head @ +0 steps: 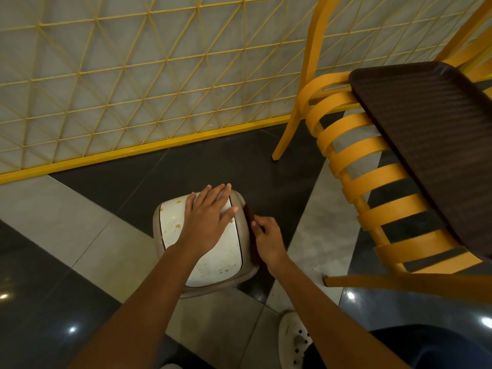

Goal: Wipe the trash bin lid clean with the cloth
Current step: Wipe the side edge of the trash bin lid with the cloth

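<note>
A small beige trash bin stands on the floor with a white lid [173, 230] speckled with brown stains. My left hand [207, 219] lies flat on the lid's far part, fingers straight and spread. My right hand [266, 238] is at the bin's right side, fingers curled, pinching a dark brown cloth [250, 217] that hangs along the bin's right edge. Most of the cloth is hidden behind that hand and the bin's rim.
A yellow chair [354, 182] with a slatted back and dark seat stands close on the right. A yellow wire-mesh partition [133, 75] runs behind the bin. My white shoe [295, 339] is on the tiled floor below the bin.
</note>
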`<state>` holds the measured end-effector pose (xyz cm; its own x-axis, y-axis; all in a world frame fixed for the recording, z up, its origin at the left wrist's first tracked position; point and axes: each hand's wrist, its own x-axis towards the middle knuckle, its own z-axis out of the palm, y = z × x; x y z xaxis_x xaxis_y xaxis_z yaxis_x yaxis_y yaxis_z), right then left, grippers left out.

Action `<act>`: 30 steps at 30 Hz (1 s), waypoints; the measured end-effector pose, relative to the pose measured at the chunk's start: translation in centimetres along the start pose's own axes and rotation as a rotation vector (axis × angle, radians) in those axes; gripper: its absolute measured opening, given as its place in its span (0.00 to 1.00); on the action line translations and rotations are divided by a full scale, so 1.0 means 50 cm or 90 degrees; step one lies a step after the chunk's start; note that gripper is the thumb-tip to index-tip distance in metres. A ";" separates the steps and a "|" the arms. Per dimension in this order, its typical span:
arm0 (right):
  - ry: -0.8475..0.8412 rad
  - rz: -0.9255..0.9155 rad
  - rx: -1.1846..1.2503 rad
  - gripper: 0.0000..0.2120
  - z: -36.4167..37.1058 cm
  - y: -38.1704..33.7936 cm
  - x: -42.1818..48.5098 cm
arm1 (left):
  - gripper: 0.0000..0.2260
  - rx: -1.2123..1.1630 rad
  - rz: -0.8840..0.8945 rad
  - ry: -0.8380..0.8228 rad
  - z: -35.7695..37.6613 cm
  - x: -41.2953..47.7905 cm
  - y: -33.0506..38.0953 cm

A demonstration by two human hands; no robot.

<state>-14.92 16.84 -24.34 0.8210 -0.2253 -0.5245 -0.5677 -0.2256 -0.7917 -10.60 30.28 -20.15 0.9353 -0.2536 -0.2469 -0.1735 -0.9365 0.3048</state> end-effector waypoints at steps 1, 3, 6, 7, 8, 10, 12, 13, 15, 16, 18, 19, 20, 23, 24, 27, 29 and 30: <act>-0.013 -0.007 -0.014 0.10 0.001 -0.009 0.019 | 0.24 -0.004 0.000 0.001 0.000 0.000 0.000; -0.061 -0.022 -0.029 0.12 -0.001 -0.038 0.055 | 0.24 -0.010 -0.002 0.000 -0.001 0.000 0.000; -0.115 -0.052 -0.071 0.15 0.000 -0.083 0.097 | 0.24 -0.010 -0.010 -0.008 -0.005 -0.001 0.004; -0.127 -0.069 -0.086 0.15 -0.002 -0.093 0.104 | 0.24 -0.008 -0.012 -0.010 -0.006 -0.001 0.005; -0.135 -0.091 -0.095 0.15 -0.005 -0.100 0.104 | 0.24 -0.006 -0.011 -0.011 -0.006 -0.001 0.005; -0.150 -0.111 -0.087 0.15 -0.013 -0.097 0.107 | 0.24 -0.006 -0.007 -0.008 -0.007 -0.002 0.005; -0.172 -0.103 -0.101 0.15 -0.018 -0.090 0.115 | 0.24 -0.006 -0.006 -0.007 -0.006 -0.003 0.005; -0.178 -0.105 -0.132 0.15 -0.018 -0.089 0.122 | 0.25 -0.007 -0.008 -0.008 -0.007 -0.003 0.006; -0.193 -0.121 -0.203 0.16 -0.018 -0.101 0.128 | 0.26 -0.001 -0.015 -0.016 -0.008 -0.004 0.008; -0.199 -0.143 -0.222 0.16 -0.019 -0.111 0.127 | 0.26 0.003 -0.018 -0.018 -0.008 -0.004 0.009; -0.206 -0.188 -0.211 0.16 -0.024 -0.118 0.123 | 0.27 0.011 -0.025 -0.022 -0.009 -0.004 0.010; -0.199 -0.207 -0.191 0.16 -0.028 -0.112 0.123 | 0.27 0.016 -0.027 -0.023 -0.009 -0.004 0.011; -0.187 -0.216 -0.176 0.15 -0.032 -0.104 0.121 | 0.27 0.018 -0.027 -0.023 -0.008 -0.003 0.012; -0.168 -0.223 -0.156 0.15 -0.030 -0.086 0.114 | 0.27 0.016 -0.024 -0.023 -0.008 -0.003 0.010; -0.167 -0.219 -0.161 0.15 -0.027 -0.090 0.114 | 0.27 0.015 -0.022 -0.021 -0.008 -0.002 0.009; -0.172 -0.224 -0.200 0.16 -0.022 -0.106 0.116 | 0.27 0.012 -0.023 -0.024 -0.008 -0.003 0.009; -0.172 -0.250 -0.223 0.15 -0.030 -0.103 0.107 | 0.27 0.013 -0.027 -0.029 -0.009 -0.003 0.010; -0.166 -0.268 -0.224 0.15 -0.038 -0.097 0.100 | 0.27 0.013 -0.027 -0.029 -0.009 -0.003 0.011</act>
<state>-8.15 14.99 -22.51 0.9415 0.1811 -0.2841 -0.1408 -0.5545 -0.8202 -10.70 29.91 -19.56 0.9268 -0.2238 -0.3016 -0.1407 -0.9514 0.2738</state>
